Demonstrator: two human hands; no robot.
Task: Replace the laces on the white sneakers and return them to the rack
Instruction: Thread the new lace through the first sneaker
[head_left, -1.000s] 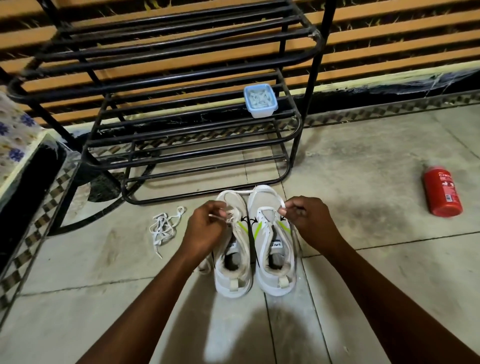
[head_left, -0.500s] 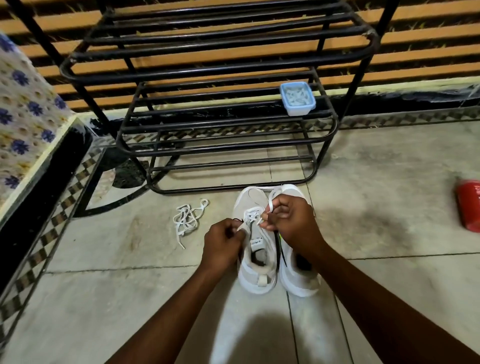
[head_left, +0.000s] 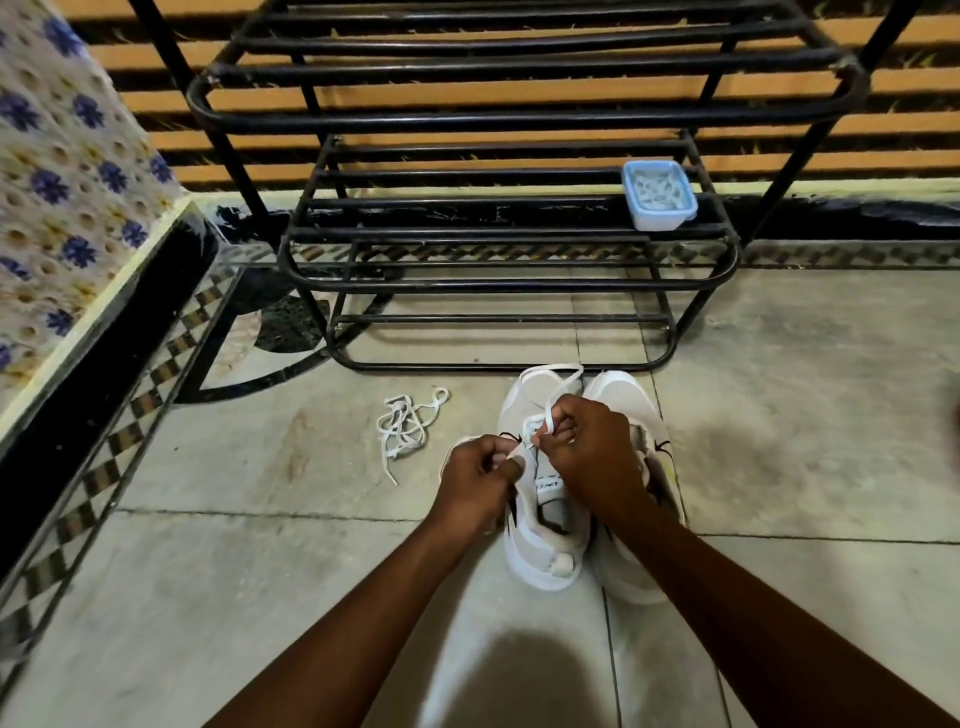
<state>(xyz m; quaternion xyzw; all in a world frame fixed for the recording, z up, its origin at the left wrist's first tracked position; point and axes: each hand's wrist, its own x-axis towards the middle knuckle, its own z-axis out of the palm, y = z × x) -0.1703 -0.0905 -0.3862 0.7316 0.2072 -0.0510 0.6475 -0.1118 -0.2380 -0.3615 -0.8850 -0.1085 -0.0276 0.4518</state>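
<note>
Mid-lacing: left hand (head_left: 475, 475) and right hand (head_left: 592, 452) both pinch the lace (head_left: 540, 415) on left sneaker (head_left: 545, 540); rack (head_left: 519, 109) return pending.

We note the black rack (head_left: 509, 283) on the tiled floor (head_left: 208, 571). The white sneakers (head_left: 543, 564) sit side by side before the rack's right half, toes almost at its bottom bar. Left hand (head_left: 475, 473) and right hand (head_left: 592, 447) each pinch the lace (head_left: 563, 382), which loops toward the rack. A loose lace (head_left: 405, 426) lies tangled before the rack's left half. A blue tub (head_left: 657, 197) rests on the rack's middle shelf, right end.
</note>
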